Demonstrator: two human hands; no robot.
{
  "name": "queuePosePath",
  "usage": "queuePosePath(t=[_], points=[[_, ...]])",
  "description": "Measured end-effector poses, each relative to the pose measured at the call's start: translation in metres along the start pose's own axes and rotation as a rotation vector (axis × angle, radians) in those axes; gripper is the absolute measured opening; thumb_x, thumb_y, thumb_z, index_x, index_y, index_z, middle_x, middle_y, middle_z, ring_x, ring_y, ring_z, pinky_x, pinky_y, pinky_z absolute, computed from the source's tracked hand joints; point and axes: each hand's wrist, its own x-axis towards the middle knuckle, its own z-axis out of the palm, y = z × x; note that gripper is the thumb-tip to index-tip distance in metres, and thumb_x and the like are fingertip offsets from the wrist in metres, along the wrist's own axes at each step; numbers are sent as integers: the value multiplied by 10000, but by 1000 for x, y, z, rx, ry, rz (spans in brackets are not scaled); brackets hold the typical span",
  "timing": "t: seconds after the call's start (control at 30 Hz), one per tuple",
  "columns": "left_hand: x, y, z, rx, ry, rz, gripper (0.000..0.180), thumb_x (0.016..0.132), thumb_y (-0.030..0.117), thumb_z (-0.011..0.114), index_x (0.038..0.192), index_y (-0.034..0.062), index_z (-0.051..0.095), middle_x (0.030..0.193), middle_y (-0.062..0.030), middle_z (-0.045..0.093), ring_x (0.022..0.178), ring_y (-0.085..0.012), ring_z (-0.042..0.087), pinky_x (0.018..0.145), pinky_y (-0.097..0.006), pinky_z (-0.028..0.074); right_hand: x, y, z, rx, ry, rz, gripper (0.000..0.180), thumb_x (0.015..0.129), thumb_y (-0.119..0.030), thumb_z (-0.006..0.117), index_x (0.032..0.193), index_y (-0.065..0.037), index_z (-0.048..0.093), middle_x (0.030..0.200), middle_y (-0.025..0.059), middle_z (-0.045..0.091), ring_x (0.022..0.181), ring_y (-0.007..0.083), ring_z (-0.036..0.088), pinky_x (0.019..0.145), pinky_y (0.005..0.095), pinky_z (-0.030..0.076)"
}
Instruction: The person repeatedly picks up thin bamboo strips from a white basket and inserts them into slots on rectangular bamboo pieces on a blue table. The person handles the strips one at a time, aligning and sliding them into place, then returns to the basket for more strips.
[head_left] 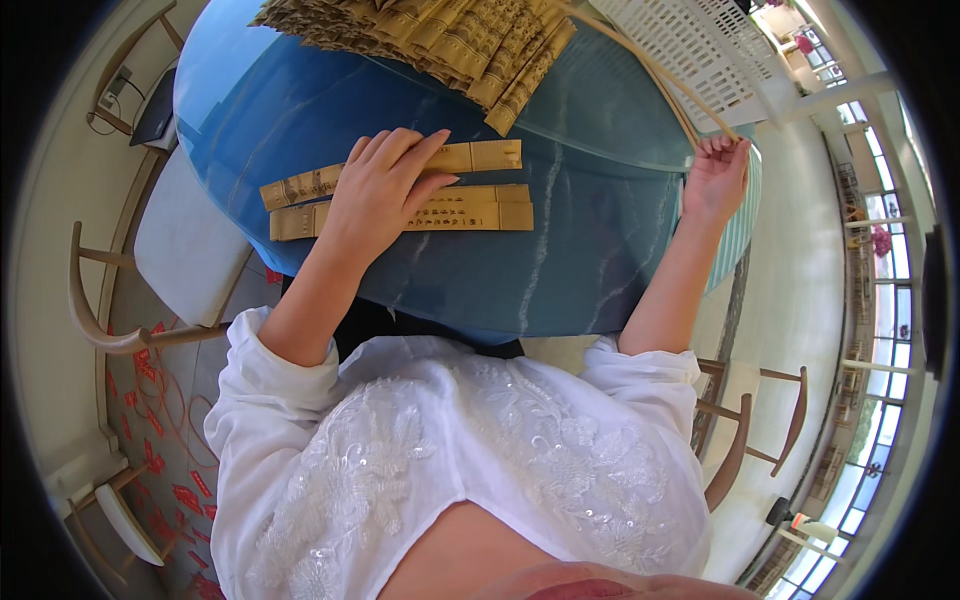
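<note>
Two long flat gold paper strips with dark printing lie roughly parallel on the blue tabletop: a far strip (pixel 490 155) and a near strip (pixel 510 208). Over their middle rests my left hand (pixel 375 195), thumb and fingers apart, its palm hiding part of both. My right hand (pixel 717 180) is at the table's right edge with curled fingers, closed around the near ends of thin, pale wooden sticks (pixel 655 68). These sticks run away to the upper left, past the top of the view. A large heap of similar gold strips (pixel 430 40) lies at the far side.
A white perforated plastic basket (pixel 690 55) stands at the far right, just beyond the sticks. The oval blue table (pixel 590 270) has a pale veined, glossy surface. A wooden-framed chair (pixel 185 245) stands to the left, another chair (pixel 740 440) to the right.
</note>
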Motion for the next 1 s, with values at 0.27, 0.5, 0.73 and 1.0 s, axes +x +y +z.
queuePosePath(t=[0.27, 0.5, 0.73, 1.0], points=[[0, -1, -1, 12, -2, -8, 454, 805, 209, 757, 1221, 57, 655, 997, -73, 585, 931, -257, 580, 819, -367, 446, -4, -3, 6, -60, -49, -10, 198, 1024, -207, 542, 913, -45, 567, 764, 35, 544, 702, 132, 464, 676, 269, 413], [0, -1, -1, 24, 11, -8, 458, 798, 204, 763, 1220, 61, 656, 993, -73, 587, 929, -257, 580, 817, -369, 449, -6, -1, 9, -129, -46, -51, 187, 1018, -202, 557, 917, -46, 556, 772, 33, 540, 701, 131, 458, 689, 269, 421], [-2, -2, 0, 39, 26, -10, 452, 800, 200, 761, 1216, 58, 656, 988, -72, 587, 926, -257, 579, 817, -371, 454, -15, 6, 23, -202, -67, -55, 153, 1000, -163, 589, 900, -51, 559, 746, 25, 523, 698, 119, 451, 687, 276, 408], [0, -2, -1, 45, 76, -16, 444, 804, 208, 761, 1210, 58, 661, 980, -68, 578, 914, -252, 577, 813, -369, 458, -26, 18, 29, -288, -289, 206, 177, 977, -163, 631, 834, -75, 576, 717, -1, 511, 689, 94, 463, 663, 242, 384]])
